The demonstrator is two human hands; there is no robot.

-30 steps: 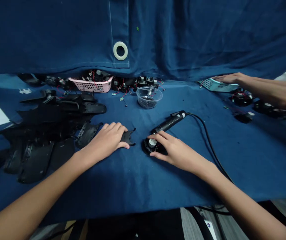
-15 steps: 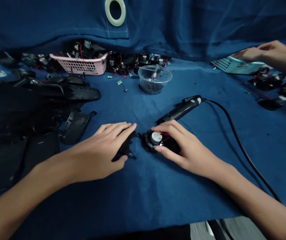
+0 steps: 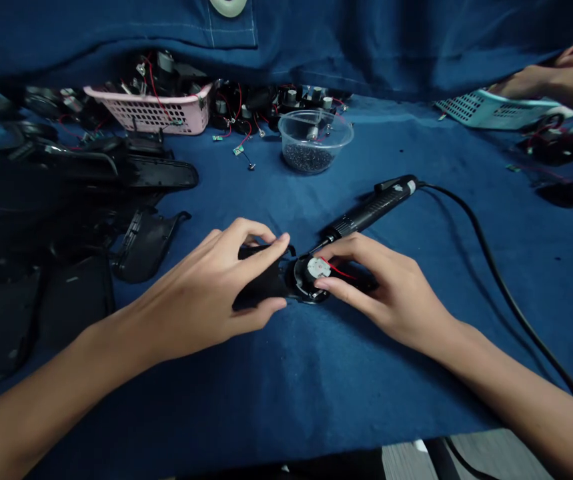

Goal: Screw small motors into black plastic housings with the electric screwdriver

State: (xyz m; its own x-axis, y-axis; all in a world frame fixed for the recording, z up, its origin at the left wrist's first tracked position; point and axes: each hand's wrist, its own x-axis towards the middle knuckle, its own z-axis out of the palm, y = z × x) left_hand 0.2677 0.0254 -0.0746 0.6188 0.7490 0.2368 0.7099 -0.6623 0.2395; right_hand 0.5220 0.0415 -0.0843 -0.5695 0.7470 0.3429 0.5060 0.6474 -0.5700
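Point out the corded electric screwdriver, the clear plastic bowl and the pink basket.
Corded electric screwdriver [image 3: 371,212], head view, on its black handle.
Clear plastic bowl [image 3: 339,150], head view, on its wall.
Pink plastic basket [image 3: 146,119], head view, on its front wall.

Blue cloth spread over the surface, with a pink plastic basket and a clear plastic bowl of black granules along the far edge. Black plastic housings heaped toward the left edge. Near the middle, an electric screwdriver, its black cord trailing toward the right edge.

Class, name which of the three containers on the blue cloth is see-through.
The clear plastic bowl holding black granules; the pink basket and the teal perforated tray are opaque.
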